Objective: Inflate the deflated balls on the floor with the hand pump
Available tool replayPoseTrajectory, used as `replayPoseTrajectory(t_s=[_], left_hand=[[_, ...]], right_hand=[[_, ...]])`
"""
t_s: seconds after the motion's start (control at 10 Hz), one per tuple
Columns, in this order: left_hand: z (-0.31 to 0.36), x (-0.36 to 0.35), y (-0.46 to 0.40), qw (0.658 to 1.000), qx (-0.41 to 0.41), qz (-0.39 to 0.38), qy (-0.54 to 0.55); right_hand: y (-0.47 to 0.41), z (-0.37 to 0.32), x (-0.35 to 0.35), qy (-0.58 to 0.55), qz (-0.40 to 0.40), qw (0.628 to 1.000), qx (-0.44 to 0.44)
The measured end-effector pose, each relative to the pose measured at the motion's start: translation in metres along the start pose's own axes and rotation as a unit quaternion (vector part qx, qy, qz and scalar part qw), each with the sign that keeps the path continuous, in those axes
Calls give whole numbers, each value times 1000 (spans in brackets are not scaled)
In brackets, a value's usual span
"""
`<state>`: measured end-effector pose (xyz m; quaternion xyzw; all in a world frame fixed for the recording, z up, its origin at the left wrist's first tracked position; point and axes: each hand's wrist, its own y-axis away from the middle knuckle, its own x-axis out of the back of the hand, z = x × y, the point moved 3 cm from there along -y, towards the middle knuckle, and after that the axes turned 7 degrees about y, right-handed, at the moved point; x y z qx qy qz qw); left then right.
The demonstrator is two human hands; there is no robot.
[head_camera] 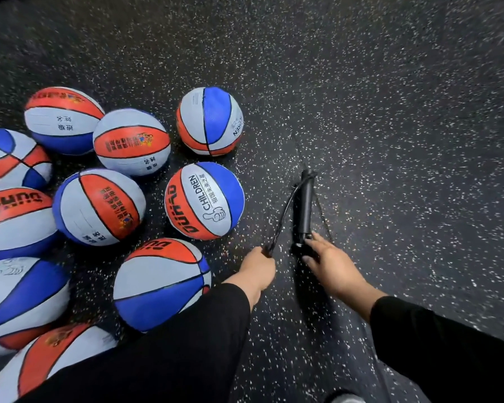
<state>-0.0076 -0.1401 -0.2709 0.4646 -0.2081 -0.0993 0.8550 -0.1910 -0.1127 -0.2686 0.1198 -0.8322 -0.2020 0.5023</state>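
Two hands are working the black hand pump [304, 207] on the floor [390, 141]: left hand [258, 269] pinching its hose [281, 219], right hand [330, 264] gripping its handle end beside the balls [204, 200].

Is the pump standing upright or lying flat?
Lying flat: the pump rests lengthwise on the floor, with the right hand at its near end.

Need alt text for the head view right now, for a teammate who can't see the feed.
Two hands reach down to a black hand pump lying on speckled dark floor: the left hand grips its thin hose, and the right hand touches the pump's near end. To the left lies a cluster of red, white and blue balls.
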Motion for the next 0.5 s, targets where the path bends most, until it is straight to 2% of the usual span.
replayPoseTrajectory(t_s=[0.1, 0.2, 0.3, 0.4, 0.5], left_hand=[[12, 3, 16, 986, -27, 11, -167], [21, 11, 36, 957, -78, 40, -278], [34, 26, 57, 936, -121, 65, -323], [55, 45, 83, 912, -207, 115, -336], [78, 73, 103, 897, -283, 161, -298]], right_hand=[[3, -8, 15, 5, 44, 999, 18], [8, -25, 34, 50, 81, 994, 59], [7, -45, 53, 74, 87, 990, 84], [1, -67, 70, 80, 86, 988, 100], [-2, -92, 91, 100, 105, 982, 121]])
